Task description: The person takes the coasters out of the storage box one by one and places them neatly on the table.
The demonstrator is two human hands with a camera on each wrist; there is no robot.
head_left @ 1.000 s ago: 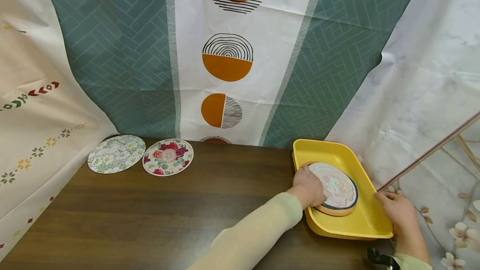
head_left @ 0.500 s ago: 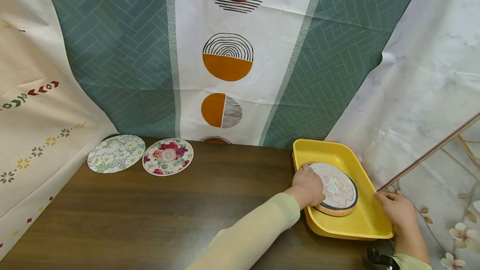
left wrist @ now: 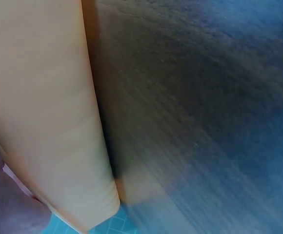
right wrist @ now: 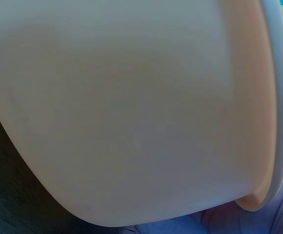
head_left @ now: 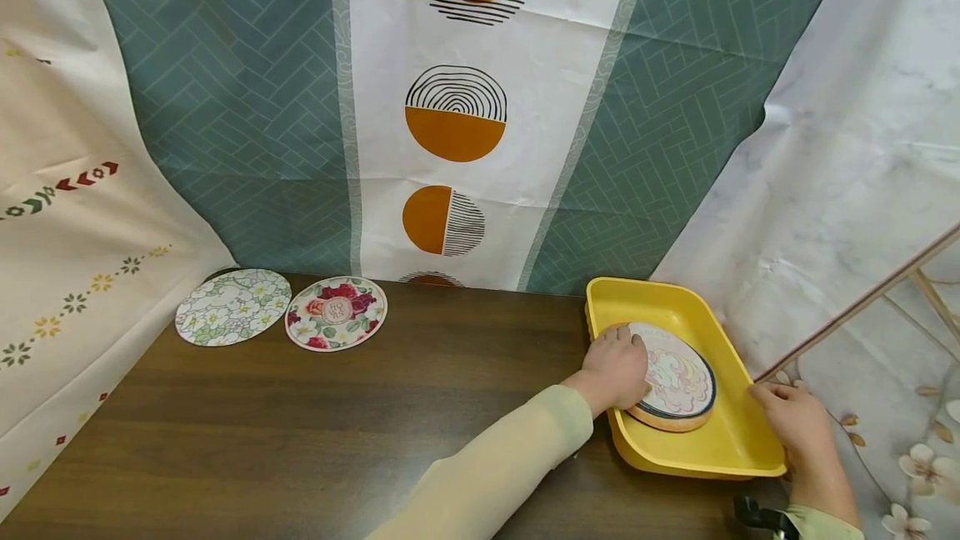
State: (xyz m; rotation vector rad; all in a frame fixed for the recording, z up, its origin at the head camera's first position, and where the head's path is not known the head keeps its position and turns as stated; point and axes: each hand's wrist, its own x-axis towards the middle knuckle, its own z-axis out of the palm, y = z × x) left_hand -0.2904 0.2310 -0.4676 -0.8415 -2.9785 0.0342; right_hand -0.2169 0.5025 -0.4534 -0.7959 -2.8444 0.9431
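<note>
In the head view, the yellow tray (head_left: 738, 432) sits at about 4 o'clock on the brown worktop (head_left: 337, 423). Inside it lies a round coaster with a pink picture (head_left: 675, 386), maybe with more under it. The left hand (head_left: 617, 369) touches the coaster at its 9 o'clock edge; I can't tell if the fingers pinch it. The right hand (head_left: 798, 425) holds the tray's rim at 4 o'clock. Out at 8 o'clock lie a green flower coaster (head_left: 234, 308) and a red rose coaster (head_left: 336, 313).

This looks like the grabbing step. The next move seems to need a good pinch on the coaster while the tray is kept steady.
</note>
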